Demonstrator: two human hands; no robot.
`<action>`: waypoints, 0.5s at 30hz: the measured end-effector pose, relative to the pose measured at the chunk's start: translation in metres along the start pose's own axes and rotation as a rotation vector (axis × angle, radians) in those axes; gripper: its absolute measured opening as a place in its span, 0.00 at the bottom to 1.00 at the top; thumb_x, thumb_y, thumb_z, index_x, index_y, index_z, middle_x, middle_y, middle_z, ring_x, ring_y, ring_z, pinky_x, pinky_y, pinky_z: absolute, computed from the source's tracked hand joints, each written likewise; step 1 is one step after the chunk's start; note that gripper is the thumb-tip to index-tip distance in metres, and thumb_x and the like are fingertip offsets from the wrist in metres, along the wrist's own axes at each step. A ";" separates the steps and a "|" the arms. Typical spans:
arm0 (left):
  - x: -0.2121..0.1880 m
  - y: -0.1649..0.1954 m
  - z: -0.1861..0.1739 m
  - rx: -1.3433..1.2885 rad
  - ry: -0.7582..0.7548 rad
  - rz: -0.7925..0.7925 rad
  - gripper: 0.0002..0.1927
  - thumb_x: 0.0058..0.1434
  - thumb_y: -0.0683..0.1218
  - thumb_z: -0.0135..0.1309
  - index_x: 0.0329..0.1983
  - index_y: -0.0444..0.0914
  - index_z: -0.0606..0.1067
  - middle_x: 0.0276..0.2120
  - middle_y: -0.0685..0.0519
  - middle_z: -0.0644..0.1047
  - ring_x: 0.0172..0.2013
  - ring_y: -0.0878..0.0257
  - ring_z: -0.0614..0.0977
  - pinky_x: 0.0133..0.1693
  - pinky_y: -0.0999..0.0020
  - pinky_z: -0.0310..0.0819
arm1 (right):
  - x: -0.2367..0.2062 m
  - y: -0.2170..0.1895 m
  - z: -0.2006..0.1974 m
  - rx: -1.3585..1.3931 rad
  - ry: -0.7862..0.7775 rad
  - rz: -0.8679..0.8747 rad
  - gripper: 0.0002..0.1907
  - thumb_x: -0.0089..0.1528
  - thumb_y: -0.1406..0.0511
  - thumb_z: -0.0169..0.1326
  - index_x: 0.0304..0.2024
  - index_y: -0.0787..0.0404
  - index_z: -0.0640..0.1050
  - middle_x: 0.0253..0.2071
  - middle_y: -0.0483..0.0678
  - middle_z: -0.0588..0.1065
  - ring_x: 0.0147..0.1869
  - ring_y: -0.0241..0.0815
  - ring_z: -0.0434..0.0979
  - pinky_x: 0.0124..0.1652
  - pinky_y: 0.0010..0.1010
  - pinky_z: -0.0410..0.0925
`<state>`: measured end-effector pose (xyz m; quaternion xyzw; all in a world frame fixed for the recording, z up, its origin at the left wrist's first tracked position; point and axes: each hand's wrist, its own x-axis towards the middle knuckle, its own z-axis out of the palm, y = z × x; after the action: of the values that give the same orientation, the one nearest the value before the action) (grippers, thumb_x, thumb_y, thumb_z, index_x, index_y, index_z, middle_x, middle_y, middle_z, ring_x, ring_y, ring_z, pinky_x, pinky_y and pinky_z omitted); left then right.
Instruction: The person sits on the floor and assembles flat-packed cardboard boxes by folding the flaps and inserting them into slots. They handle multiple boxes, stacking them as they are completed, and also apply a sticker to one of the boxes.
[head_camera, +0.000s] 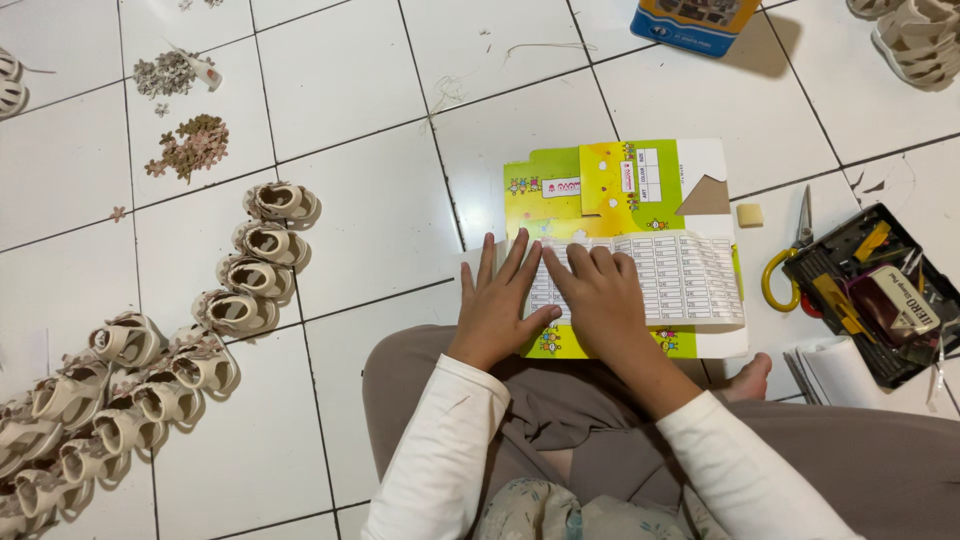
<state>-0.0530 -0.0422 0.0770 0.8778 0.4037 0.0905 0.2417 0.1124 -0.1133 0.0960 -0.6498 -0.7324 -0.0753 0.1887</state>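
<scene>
A flattened yellow-green cardboard box (600, 185) lies on the white tiled floor in front of my knees. On top of it rests a white sheet of small printed labels (690, 275). My left hand (495, 300) lies flat with fingers spread on the sheet's left edge. My right hand (600, 295) presses down on the sheet beside it, fingertips curled at the labels. The two hands touch each other. Neither hand has anything lifted off the floor.
Rows of small beige sandals (235, 310) line the floor at left, more at top right (920, 35). Piles of small flower trims (190, 145) lie far left. Yellow-handled scissors (790, 260), a black tray of tools (870, 290), a small yellow block (749, 214) and a blue box (695, 22) are at right.
</scene>
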 end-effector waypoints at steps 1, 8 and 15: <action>-0.001 0.000 0.000 -0.003 -0.008 -0.009 0.49 0.55 0.68 0.59 0.75 0.46 0.58 0.77 0.53 0.50 0.76 0.42 0.42 0.65 0.25 0.36 | -0.003 0.001 0.000 0.001 -0.015 -0.018 0.32 0.54 0.68 0.58 0.63 0.57 0.75 0.49 0.49 0.73 0.51 0.50 0.70 0.54 0.43 0.63; 0.000 0.002 0.004 0.043 0.005 0.035 0.45 0.58 0.66 0.58 0.76 0.49 0.59 0.77 0.50 0.49 0.75 0.37 0.42 0.63 0.22 0.36 | -0.030 0.018 -0.001 0.221 -0.060 0.042 0.27 0.61 0.61 0.54 0.64 0.55 0.72 0.66 0.56 0.67 0.70 0.60 0.62 0.67 0.49 0.55; -0.001 -0.001 0.000 0.028 -0.013 0.032 0.47 0.58 0.66 0.59 0.76 0.47 0.58 0.77 0.49 0.48 0.75 0.36 0.42 0.63 0.22 0.39 | -0.052 0.041 0.008 0.263 -0.086 0.245 0.42 0.67 0.51 0.47 0.73 0.71 0.54 0.76 0.66 0.50 0.81 0.64 0.45 0.72 0.52 0.45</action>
<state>-0.0542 -0.0426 0.0761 0.8880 0.3894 0.0827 0.2304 0.1555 -0.1526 0.0633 -0.7064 -0.6588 0.0723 0.2483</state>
